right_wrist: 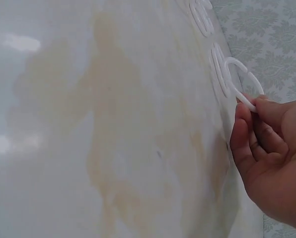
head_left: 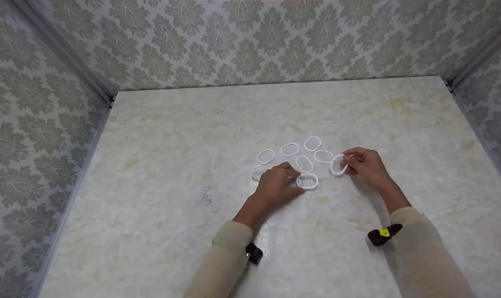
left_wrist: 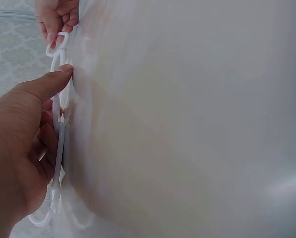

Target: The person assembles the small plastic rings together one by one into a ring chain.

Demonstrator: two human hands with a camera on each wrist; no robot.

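My right hand (head_left: 368,167) pinches a white oval plastic ring (head_left: 332,169) between thumb and fingers, tilted up from the table; a small split shows in this ring (right_wrist: 233,60) in the right wrist view. To the left, my left hand (head_left: 277,184) holds another white oval ring (head_left: 317,182) at its near side, thumb in front and fingers behind. A second ring seems to overlap that one, partly covered by the fingers. Beyond the hands, several similar loose rings (head_left: 290,143) lie flat on the table. One ring (head_left: 254,171) is half hidden behind my left hand.
A small clear piece (head_left: 205,196) with a notched edge lies left of my left hand. The pale marbled table (head_left: 171,124) reaches back to a patterned wall (head_left: 250,41), with more patterned panels at both sides.
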